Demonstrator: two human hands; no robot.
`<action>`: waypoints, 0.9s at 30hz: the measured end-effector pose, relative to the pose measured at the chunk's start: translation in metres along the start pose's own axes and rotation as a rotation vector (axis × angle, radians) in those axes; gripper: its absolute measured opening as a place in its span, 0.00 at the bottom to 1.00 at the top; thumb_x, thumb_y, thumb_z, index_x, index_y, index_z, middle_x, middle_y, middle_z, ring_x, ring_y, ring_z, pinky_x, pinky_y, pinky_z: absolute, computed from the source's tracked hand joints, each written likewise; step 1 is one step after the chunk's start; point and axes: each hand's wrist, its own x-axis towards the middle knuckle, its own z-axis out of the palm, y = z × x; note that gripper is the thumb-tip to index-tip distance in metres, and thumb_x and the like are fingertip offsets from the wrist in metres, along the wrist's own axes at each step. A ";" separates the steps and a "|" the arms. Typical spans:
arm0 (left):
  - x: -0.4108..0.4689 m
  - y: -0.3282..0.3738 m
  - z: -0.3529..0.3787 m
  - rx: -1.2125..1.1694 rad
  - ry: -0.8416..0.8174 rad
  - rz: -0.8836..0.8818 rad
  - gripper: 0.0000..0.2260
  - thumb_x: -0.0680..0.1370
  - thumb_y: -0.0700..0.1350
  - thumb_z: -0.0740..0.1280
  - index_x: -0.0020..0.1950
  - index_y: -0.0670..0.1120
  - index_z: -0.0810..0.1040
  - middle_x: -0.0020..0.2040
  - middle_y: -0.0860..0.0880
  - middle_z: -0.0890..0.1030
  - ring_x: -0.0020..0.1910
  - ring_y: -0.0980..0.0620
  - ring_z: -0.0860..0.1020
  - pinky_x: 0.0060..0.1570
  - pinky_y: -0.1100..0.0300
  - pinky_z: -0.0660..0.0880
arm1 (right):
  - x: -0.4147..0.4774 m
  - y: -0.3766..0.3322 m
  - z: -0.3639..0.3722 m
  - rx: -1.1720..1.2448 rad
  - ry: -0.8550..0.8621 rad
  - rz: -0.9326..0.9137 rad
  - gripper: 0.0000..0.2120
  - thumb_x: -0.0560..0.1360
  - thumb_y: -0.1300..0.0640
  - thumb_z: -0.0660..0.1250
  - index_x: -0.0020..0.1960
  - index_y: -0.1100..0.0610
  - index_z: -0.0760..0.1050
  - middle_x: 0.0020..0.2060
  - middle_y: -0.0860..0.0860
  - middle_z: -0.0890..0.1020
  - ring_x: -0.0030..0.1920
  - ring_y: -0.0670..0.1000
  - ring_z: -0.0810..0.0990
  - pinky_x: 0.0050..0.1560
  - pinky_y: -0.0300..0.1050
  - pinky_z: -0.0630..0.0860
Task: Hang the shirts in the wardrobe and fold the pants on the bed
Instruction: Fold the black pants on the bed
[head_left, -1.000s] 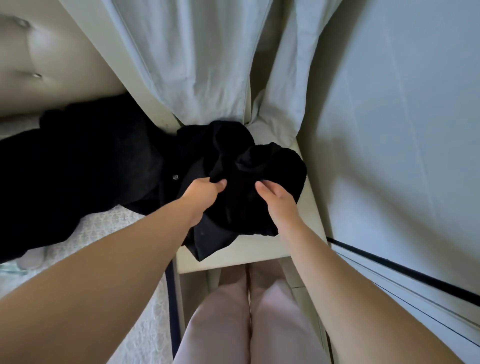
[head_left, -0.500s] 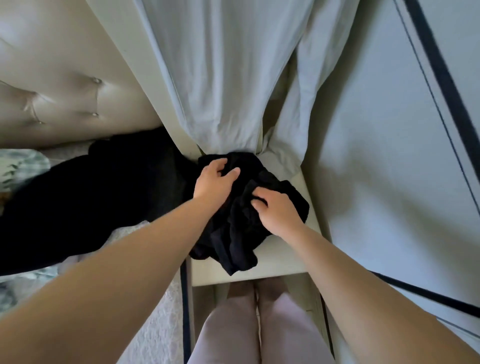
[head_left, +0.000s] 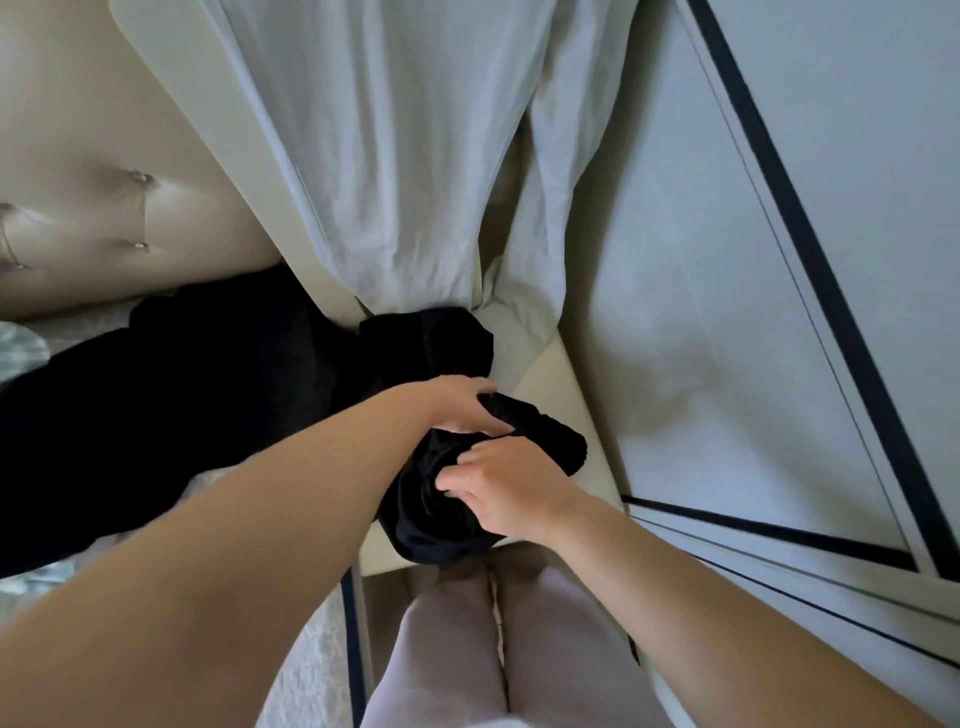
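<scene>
Black garment (head_left: 427, 519) bunched; left hand (head_left: 453, 408) fingers (head_left: 475, 387) curled round it, right hand (head_left: 511, 493) fingers (head_left: 460, 480) pinching fold.

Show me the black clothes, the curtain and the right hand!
black clothes (head_left: 431, 519): head view, lower bunched folds.
curtain (head_left: 395, 156): head view, middle of the pale drape.
right hand (head_left: 511, 493): head view, back of the hand.

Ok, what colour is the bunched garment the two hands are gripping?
Plain black garment, no visible pattern, held by left hand and right hand; head view.
</scene>
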 end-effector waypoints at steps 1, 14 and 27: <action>0.000 0.003 0.002 0.047 -0.102 0.012 0.35 0.74 0.57 0.68 0.77 0.54 0.57 0.75 0.49 0.62 0.70 0.46 0.67 0.68 0.54 0.67 | 0.000 -0.001 0.000 -0.004 -0.009 -0.009 0.04 0.73 0.64 0.66 0.41 0.59 0.80 0.27 0.55 0.77 0.31 0.57 0.76 0.27 0.46 0.65; -0.025 -0.028 -0.012 -0.573 0.129 -0.269 0.10 0.73 0.33 0.59 0.42 0.48 0.71 0.35 0.48 0.68 0.29 0.52 0.64 0.28 0.62 0.62 | -0.012 0.004 0.003 -0.015 0.178 0.103 0.04 0.70 0.63 0.68 0.37 0.60 0.80 0.24 0.53 0.75 0.26 0.55 0.75 0.22 0.43 0.69; -0.075 0.000 -0.074 -0.693 0.449 -0.153 0.22 0.79 0.50 0.65 0.68 0.40 0.69 0.62 0.44 0.75 0.57 0.45 0.74 0.50 0.56 0.69 | 0.005 -0.030 0.009 0.060 0.542 0.203 0.09 0.66 0.72 0.71 0.45 0.64 0.80 0.38 0.56 0.79 0.37 0.55 0.80 0.34 0.41 0.76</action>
